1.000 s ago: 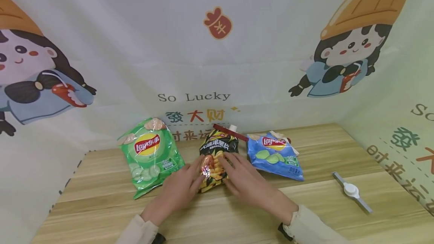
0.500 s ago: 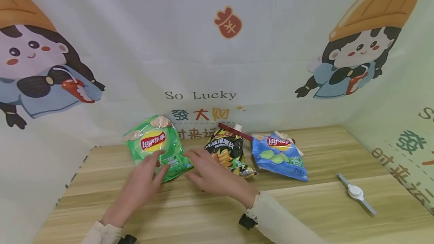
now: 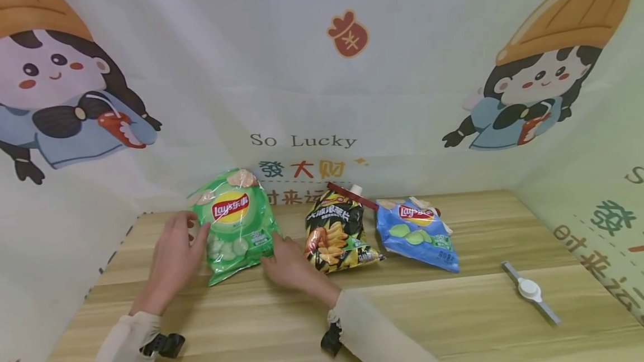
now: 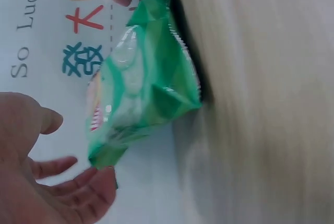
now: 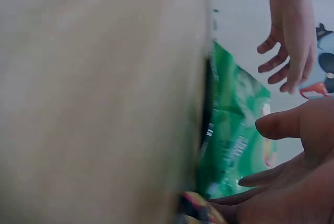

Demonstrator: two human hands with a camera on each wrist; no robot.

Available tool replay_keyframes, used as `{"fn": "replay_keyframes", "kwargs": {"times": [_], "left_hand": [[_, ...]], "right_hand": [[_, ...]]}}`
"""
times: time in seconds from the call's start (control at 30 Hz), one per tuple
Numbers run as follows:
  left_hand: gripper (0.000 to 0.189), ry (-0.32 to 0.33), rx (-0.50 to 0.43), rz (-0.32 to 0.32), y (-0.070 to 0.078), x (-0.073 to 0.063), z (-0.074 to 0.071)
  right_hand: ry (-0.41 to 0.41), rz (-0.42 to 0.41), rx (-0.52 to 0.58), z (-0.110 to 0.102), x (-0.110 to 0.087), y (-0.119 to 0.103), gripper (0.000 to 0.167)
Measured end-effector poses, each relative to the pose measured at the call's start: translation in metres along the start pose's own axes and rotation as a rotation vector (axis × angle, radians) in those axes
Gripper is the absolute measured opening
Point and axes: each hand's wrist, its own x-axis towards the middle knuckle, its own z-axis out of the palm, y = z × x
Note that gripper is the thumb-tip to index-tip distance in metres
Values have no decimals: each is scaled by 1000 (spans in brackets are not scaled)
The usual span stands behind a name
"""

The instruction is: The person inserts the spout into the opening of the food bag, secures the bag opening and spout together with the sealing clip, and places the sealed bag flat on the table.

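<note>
A green bag of Lay's chips (image 3: pixel 232 233) lies leaning toward the back cloth, between my two hands. My left hand (image 3: pixel 173 256) is at its left side, fingers loosely bent and thumb apart from them; in the left wrist view its fingertips are close to the bag's corner. At the lower right edge, my right hand (image 3: pixel 294 264) has its fingers against or just beside the bag, with the thumb spread away in the right wrist view. To the right lies a black chip bag (image 3: pixel 329 214), a dark red clip with a white spout (image 3: pixel 356 190) across its top.
A blue Lay's bag (image 3: pixel 417 239) lies right of the black one, with something white and red behind its top. Farther right, a white-and-grey strip with a round centre (image 3: pixel 529 289) rests on the wooden table (image 3: pixel 453 317). A printed cloth (image 3: pixel 427 71) stands behind.
Both hands have left the black bag and moved left, to either side of the green bag. The black bag now lies turned slightly, and the head view has shifted.
</note>
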Motion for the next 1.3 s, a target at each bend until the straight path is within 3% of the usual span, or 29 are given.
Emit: {"fn": "replay_keyframes", "kwargs": {"times": [0.2,0.3,0.47,0.67,0.9,1.03,1.3], "left_hand": [[73,-162,-102,-162,-11,2,8],[81,-211,-137,-227,-14,2,9],[74,-245,-131,-252,-20,2,8],[56,-330,-95,-222,-25,2,9],[60,-280,-148,-187,-22,3,6],[58,-223,-187,-141,-13,4,1],[56,-167,-232,-104,4,1,-4]], "right_hand": [[-13,-10,-10,6,-4,1,58],[-12,-4,3,3,-3,0,53],[6,17,86,2,-1,3,55],[42,85,315,6,1,6,66],[38,142,518,3,3,3,65],[50,125,499,-4,4,-1,63],[122,26,431,-24,0,-8,58]]}}
